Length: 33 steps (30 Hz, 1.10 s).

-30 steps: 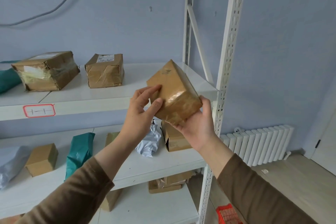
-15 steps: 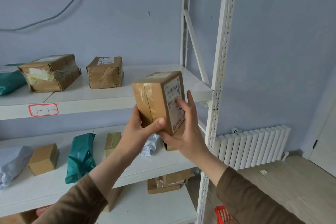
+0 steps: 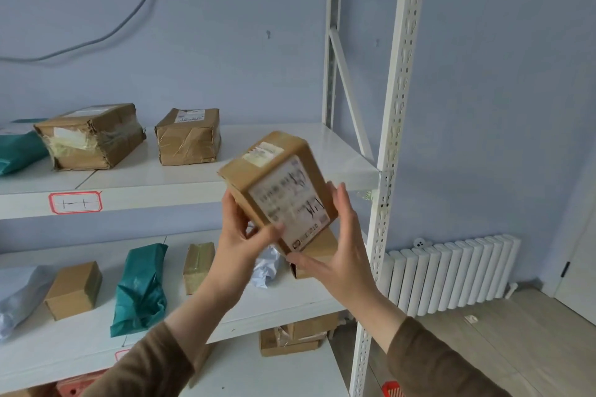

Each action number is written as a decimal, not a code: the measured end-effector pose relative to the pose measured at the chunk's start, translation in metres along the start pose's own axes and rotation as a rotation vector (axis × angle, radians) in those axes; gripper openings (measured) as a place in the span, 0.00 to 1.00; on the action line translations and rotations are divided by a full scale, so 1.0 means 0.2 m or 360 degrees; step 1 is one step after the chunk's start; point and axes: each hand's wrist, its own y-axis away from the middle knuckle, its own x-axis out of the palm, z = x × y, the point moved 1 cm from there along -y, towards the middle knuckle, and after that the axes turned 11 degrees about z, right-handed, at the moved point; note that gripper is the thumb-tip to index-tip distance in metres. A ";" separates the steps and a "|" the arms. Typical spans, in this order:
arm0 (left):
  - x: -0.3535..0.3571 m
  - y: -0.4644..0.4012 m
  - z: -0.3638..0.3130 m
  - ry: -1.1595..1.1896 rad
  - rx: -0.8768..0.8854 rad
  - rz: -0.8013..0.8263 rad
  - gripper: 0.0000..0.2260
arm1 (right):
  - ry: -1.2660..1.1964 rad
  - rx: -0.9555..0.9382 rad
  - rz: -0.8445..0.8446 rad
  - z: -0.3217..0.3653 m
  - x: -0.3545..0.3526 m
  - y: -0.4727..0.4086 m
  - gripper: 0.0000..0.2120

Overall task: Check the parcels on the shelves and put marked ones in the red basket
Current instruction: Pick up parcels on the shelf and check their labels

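parcel in hand: a small brown cardboard box (image 3: 277, 190) is held up in front of the shelves, between the top and middle boards, tilted so its white shipping label (image 3: 290, 203) faces the camera; this looks like a hold for reading.
label: dark handwritten strokes cross the print; blur makes it unclear whether they count as the mark.
left hand: the left hand (image 3: 240, 237) grips the box's lower left corner, thumb on the front face, carrying the weight.
right hand: the right hand (image 3: 338, 245) has straight, spread fingers steadying the right side, probably to keep the label uncovered.
red basket: only a corner of the red basket (image 3: 392, 389) shows on the floor by the white upright (image 3: 392, 171), well below the box.
other parcels: taped boxes (image 3: 188, 135) wait on the top shelf (image 3: 322, 151), likely unchecked.
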 end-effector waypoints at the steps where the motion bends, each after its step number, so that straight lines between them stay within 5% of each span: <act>1: -0.02 -0.02 0.02 0.0216 -0.0100 -0.0045 0.34 | -0.0098 0.0027 -0.0022 0.00 0.00 -0.01 0.54; 6: -0.04 -0.05 0.08 0.0606 -0.0416 -0.0139 0.29 | -0.0183 0.0077 -0.0108 0.03 -0.01 -0.05 0.37; 12: -0.02 -0.06 0.06 0.0887 -0.0482 -0.0124 0.18 | -0.0095 -0.0100 -0.0153 0.10 0.03 -0.05 0.32; 16: -0.05 -0.05 0.08 0.1133 -0.0557 -0.0206 0.25 | 0.0337 -0.0417 -0.0120 0.18 0.07 -0.06 0.26; 20: -0.08 -0.06 0.12 0.1143 -0.0573 -0.0208 0.29 | 0.0365 -0.0448 -0.0049 0.21 0.11 -0.06 0.24; 23: -0.08 -0.08 0.10 0.1070 -0.0496 -0.0216 0.24 | 0.0118 -0.0294 -0.0087 0.20 0.12 -0.06 0.27; 29: -0.09 -0.14 0.05 0.0700 -0.0419 -0.0247 0.18 | -0.0998 0.0477 -0.0023 0.11 0.12 -0.13 0.23; 33: -0.10 -0.17 0.06 0.0551 -0.0346 -0.0315 0.18 | -0.1161 0.0614 0.0003 0.06 0.13 -0.15 0.24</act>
